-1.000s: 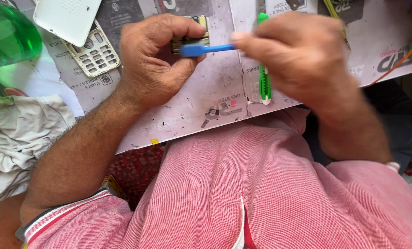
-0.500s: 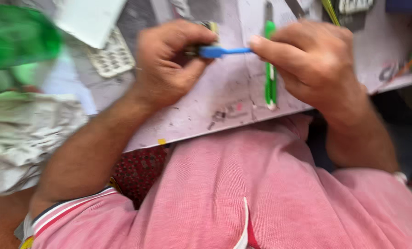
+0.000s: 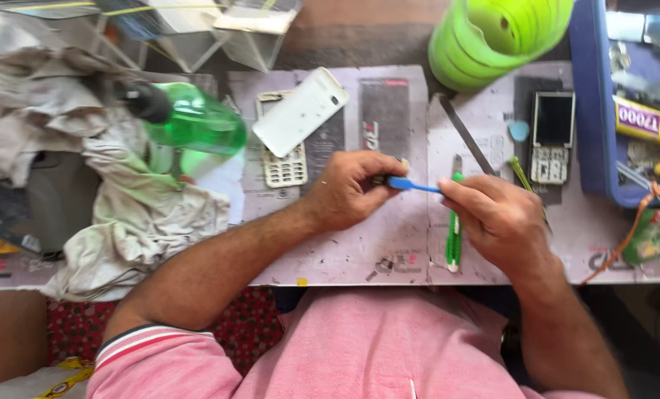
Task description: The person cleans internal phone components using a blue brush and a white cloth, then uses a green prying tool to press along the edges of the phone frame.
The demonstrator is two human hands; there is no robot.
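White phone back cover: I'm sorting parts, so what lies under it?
The white back cover lies tilted across a keypad frame, covering its upper part; anything else beneath is hidden.

Phone repair bench. Dismantled keypad phone (image 3: 551, 137) right of grip, white back cover (image 3: 300, 112) and keypad frame (image 3: 284, 164) left, glue tube (image 3: 647, 122) in blue tray (image 3: 588, 111) far right.
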